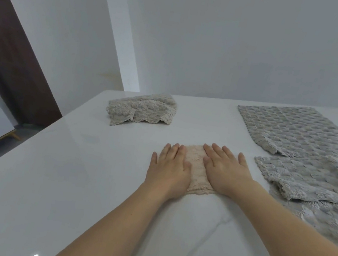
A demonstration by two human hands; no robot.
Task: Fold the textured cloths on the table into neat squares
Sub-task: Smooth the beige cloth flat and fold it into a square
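With my left hand (170, 168) and right hand (226, 170) both flat, fingers straight and gripping nothing, I press the small beige cloth (197, 172) onto the white table (67, 178), and I should smooth outward from the middle so its folded edges stay square.

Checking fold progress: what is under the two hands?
A small folded beige textured cloth lies flat on the white table, pressed by the left hand and right hand. Its side edges are covered.
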